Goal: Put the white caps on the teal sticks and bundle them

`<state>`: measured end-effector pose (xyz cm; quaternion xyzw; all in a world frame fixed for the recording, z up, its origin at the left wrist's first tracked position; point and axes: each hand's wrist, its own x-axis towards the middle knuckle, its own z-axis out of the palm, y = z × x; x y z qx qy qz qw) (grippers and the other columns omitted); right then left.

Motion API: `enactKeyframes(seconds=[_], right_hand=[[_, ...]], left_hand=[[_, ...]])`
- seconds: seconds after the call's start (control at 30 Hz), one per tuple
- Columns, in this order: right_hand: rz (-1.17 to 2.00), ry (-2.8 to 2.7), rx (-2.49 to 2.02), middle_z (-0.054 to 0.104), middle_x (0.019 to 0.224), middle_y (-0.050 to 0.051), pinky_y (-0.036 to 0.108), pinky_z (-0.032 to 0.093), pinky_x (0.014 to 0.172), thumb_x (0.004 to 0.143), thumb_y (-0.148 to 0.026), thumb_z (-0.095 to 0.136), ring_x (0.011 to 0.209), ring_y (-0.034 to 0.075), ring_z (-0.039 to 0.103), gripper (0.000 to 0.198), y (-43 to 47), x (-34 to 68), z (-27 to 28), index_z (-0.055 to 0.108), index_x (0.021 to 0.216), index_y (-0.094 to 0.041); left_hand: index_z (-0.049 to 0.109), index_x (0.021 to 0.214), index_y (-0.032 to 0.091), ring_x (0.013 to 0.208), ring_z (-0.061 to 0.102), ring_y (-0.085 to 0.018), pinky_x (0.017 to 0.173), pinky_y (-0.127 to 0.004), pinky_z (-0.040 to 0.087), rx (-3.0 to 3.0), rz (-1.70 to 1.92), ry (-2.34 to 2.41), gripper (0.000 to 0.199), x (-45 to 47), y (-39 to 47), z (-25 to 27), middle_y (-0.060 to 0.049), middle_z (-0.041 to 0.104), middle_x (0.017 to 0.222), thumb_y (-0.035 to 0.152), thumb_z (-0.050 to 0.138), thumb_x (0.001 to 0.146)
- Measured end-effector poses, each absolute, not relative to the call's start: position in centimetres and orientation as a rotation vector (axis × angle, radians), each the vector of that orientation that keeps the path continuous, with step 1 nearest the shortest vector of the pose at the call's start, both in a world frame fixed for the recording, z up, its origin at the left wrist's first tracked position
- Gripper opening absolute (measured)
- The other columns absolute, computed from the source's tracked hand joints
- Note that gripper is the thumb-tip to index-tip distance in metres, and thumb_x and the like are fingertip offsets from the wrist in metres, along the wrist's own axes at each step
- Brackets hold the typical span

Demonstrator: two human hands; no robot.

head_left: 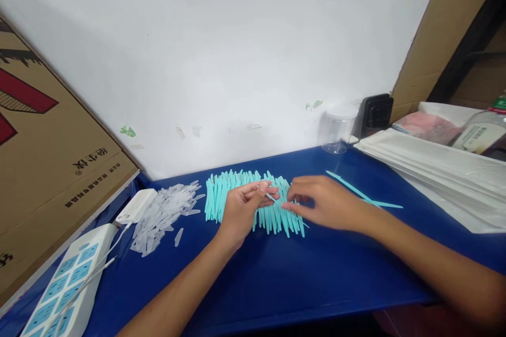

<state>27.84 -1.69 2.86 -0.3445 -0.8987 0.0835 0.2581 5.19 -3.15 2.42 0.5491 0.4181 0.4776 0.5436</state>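
While the left hand (242,206) pinches one thin pale stick (272,198) between thumb and fingertips, I see the right hand (322,202) meeting that stick's far end, fingers narrowed to a pinch at the tip; I can't tell if it holds a clear cap there. Both hands sit just above the row of teal sticks (221,195), which lies fanned out mid-table on the blue table (276,268). Left of the row, a heap of clear caps (164,216), one cap lying loose just beside it. Further left, a white charger (136,206) and a white power strip (67,284) with blue sockets, cardboard box (43,168) behind. Right of my right hand, two loose teal sticks (356,192), then stacked white sheets (438,168). Clear plastic jar (338,131) at the wall.
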Motion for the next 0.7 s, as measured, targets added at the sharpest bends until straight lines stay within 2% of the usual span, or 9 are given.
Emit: enactKeyframes(seconds=[0.07, 0.13, 0.23, 0.3, 0.4, 0.53, 0.7], right_hand=[[0.263, -2.425, -1.122, 0.069, 0.083, 0.004, 0.027, 0.04, 0.065, 0.097, -0.037, 0.058, 0.071, 0.016, 0.06, 0.023, -0.3, 30.6, 3.7, 0.07, 0.086, -0.02], [0.301, -2.465, -1.381, 0.071, 0.086, 0.006, 0.029, 0.04, 0.065, 0.089, -0.043, 0.066, 0.076, 0.02, 0.063, 0.024, 1.1, 33.6, 4.0, 0.072, 0.086, -0.02], [0.577, -2.493, -1.821, 0.073, 0.086, 0.008, 0.03, 0.041, 0.061, 0.072, -0.046, 0.078, 0.076, 0.025, 0.066, 0.03, 2.5, 37.1, 3.7, 0.074, 0.084, -0.019], [0.772, -2.501, -1.936, 0.073, 0.085, 0.007, 0.03, 0.041, 0.06, 0.069, -0.043, 0.079, 0.077, 0.027, 0.067, 0.027, 2.6, 37.8, 3.4, 0.075, 0.081, -0.019], [0.871, -2.529, -1.809, 0.071, 0.077, 0.005, 0.03, 0.04, 0.058, 0.073, -0.044, 0.076, 0.072, 0.025, 0.065, 0.025, 2.0, 36.9, 3.5, 0.073, 0.076, -0.02], [0.809, -2.446, -1.426, 0.066, 0.07, 0.004, 0.028, 0.038, 0.055, 0.085, -0.054, 0.066, 0.062, 0.017, 0.056, 0.037, 1.1, 33.9, 4.1, 0.065, 0.075, -0.019], [0.931, -2.157, -1.076, 0.062, 0.064, -0.001, 0.026, 0.041, 0.056, 0.088, -0.055, 0.066, 0.058, 0.013, 0.053, 0.038, -0.3, 30.1, 4.1, 0.06, 0.08, -0.018]], left_hand=[[0.075, 0.112, 0.011, 0.094, 0.075, -0.026, 0.089, -0.041, 0.061, 1.301, 1.123, 0.983, 0.042, 5.1, -3.2, 2.6, -0.015, 0.078, 0.105, 0.047, 0.07, 0.09], [0.073, 0.115, 0.01, 0.092, 0.076, -0.026, 0.086, -0.041, 0.061, 1.292, 1.118, 0.976, 0.044, 5.1, -3.2, 2.7, -0.016, 0.078, 0.105, 0.047, 0.069, 0.09], [0.071, 0.116, 0.01, 0.091, 0.076, -0.026, 0.086, -0.041, 0.061, 1.279, 1.106, 0.966, 0.045, 5.2, -3.5, 2.9, -0.017, 0.078, 0.107, 0.047, 0.069, 0.091], [0.071, 0.116, 0.01, 0.092, 0.076, -0.027, 0.086, -0.041, 0.061, 1.282, 1.09, 0.958, 0.045, 5.3, -3.6, 3.0, -0.017, 0.078, 0.107, 0.047, 0.069, 0.091], [0.072, 0.114, 0.01, 0.093, 0.076, -0.027, 0.084, -0.041, 0.061, 1.289, 1.07, 0.949, 0.045, 5.3, -3.8, 3.0, -0.017, 0.078, 0.106, 0.048, 0.07, 0.09], [0.073, 0.111, 0.011, 0.089, 0.076, -0.027, 0.082, -0.041, 0.062, 1.275, 1.056, 0.951, 0.046, 5.4, -3.9, 2.9, -0.017, 0.078, 0.103, 0.049, 0.072, 0.087], [0.074, 0.11, 0.01, 0.089, 0.077, -0.028, 0.083, -0.043, 0.062, 1.242, 1.041, 0.973, 0.046, 5.7, -4.1, 2.4, -0.018, 0.078, 0.104, 0.049, 0.075, 0.085]])
